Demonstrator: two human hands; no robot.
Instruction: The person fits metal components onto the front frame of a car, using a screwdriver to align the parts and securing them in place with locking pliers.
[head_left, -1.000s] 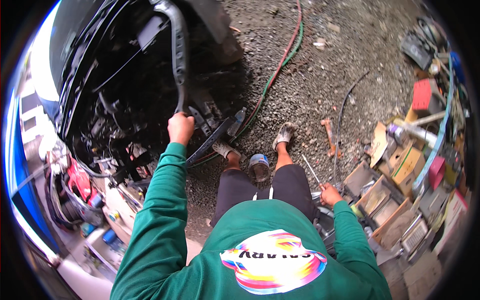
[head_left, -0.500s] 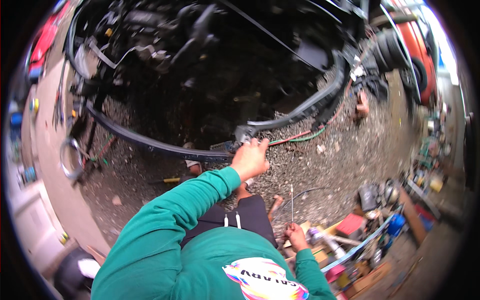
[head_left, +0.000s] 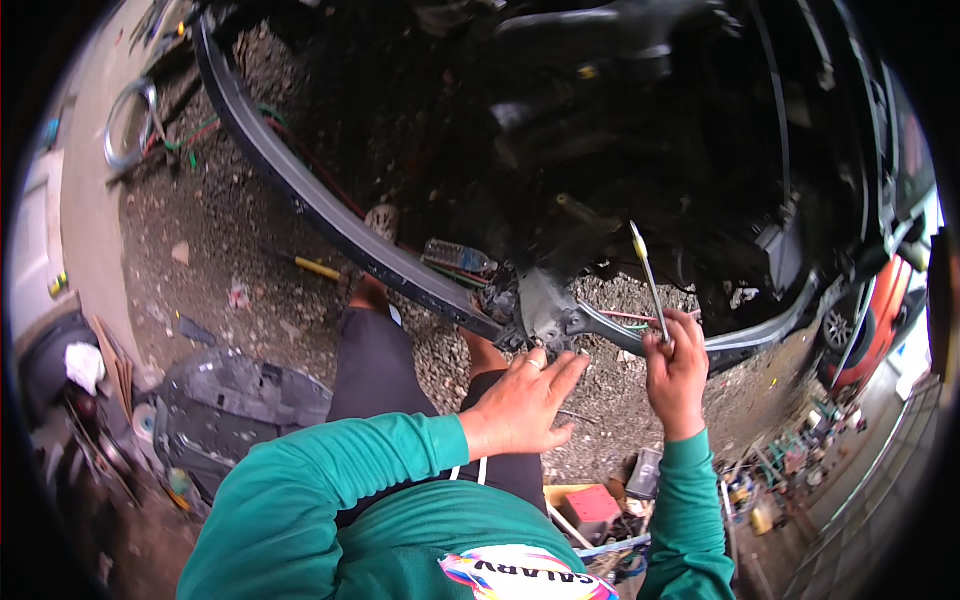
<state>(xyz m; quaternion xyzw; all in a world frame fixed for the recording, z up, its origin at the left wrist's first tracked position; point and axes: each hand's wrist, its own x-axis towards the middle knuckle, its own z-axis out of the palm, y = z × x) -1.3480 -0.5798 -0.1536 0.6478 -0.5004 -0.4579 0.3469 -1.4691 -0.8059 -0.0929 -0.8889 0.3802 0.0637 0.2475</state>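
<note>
My left hand [head_left: 520, 403] lies at the middle of a black curved car-front crossbar [head_left: 310, 215], fingers stretched out and a ring on one. Its fingertips are at the lower edge of a grey metal bracket [head_left: 545, 305]; whether they touch it I cannot tell. To the right, my right hand [head_left: 677, 375] is closed around a thin metal rod [head_left: 651, 280] with a pale yellow end. That rod points up over the dark engine bay [head_left: 640, 130], and its lower end is hidden in my fingers.
Gravel lies under the bar, with a clear plastic bottle [head_left: 458, 255] beside the bracket. A yellow-handled tool [head_left: 318, 268] and a black plastic panel [head_left: 235, 405] are at left. Below my right hand sits a red block [head_left: 592, 508] among clutter. An orange car [head_left: 868, 335] stands far right.
My right hand has risen with the rod from low beside my body to the crossbar. My left hand has shifted slightly, its fingers now spread. The view has swung, bringing the car front nearer.
</note>
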